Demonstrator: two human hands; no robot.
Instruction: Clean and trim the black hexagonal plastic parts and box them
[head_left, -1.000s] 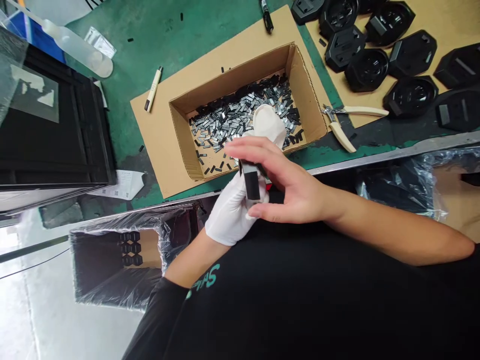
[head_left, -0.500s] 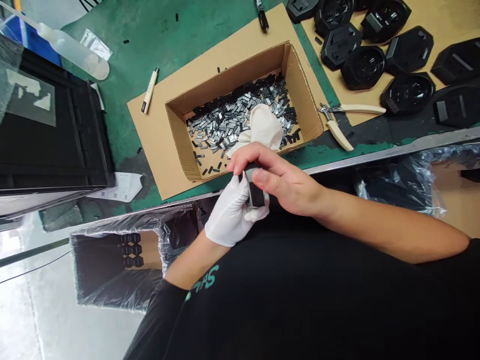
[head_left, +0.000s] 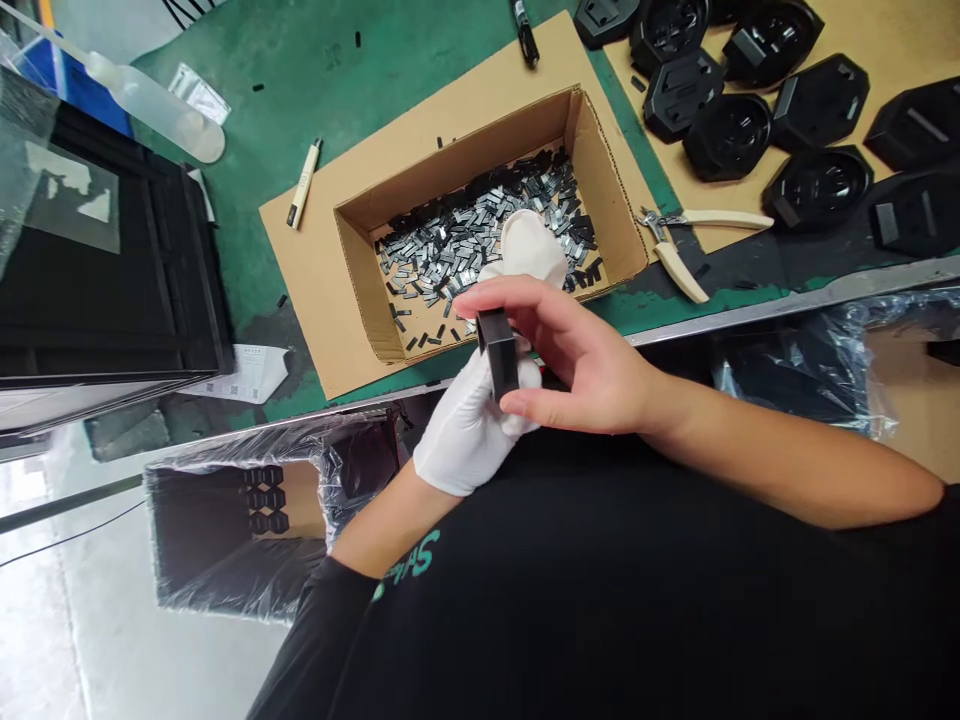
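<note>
White-gloved left hand [head_left: 472, 425] clamped on black angular plastic piece [head_left: 501, 360]; narrow flank faces camera, long axis near 12-to-6, top leaning toward 11. Bare right hand [head_left: 592, 365] spans piece, thumb and fingers apart; firmness cannot be told. At 12, open brown cardboard box [head_left: 607, 185]. At 2, cream-handled metal pliers [head_left: 681, 270].

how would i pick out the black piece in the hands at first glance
Find the open cardboard box on the green table. Just below it in the picture, the gloved left hand grips the black piece, the bare right hand curved around it. Unlike the black parts lying at upper right, it is held in hand.
</note>
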